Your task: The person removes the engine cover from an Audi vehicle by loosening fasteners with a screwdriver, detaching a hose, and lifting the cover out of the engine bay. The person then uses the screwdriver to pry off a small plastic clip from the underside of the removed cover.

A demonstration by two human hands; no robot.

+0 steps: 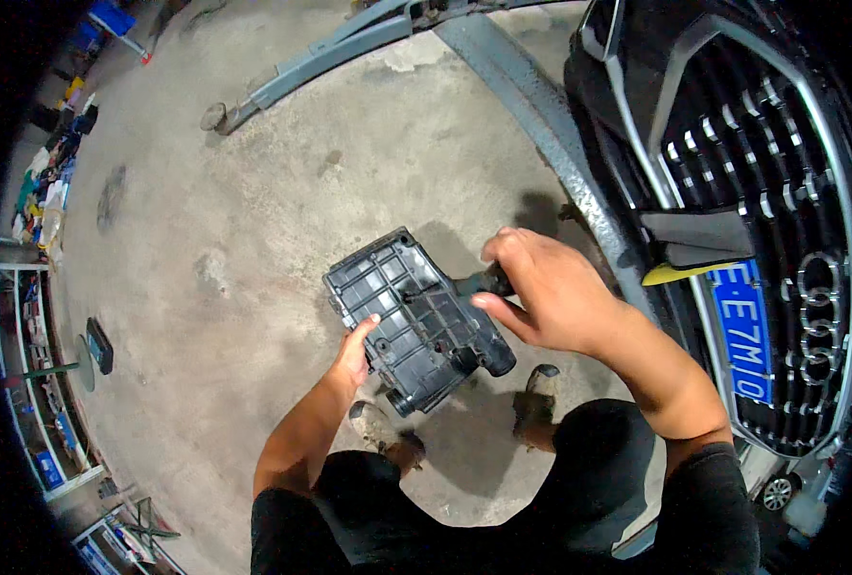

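A black ribbed plastic housing (388, 302), boxy with round pipe openings along its near side, is held up in front of me above the floor. My left hand (354, 353) grips its left near edge, thumb on the top face and the other fingers hidden beneath. On the right, my right hand (536, 292) is curled around a dark, handle-like piece (488, 281) that reaches the housing's right side. Whether that piece is a separate tool or part of the housing, I cannot tell.
A car front with a dark grille (761, 182) and blue plate stands close on my right. Beside it runs a grey metal lift beam (541, 115), with a lift arm (330, 57) at the far side. Shelving (47, 383) and a loose dark box (99, 346) are at the left.
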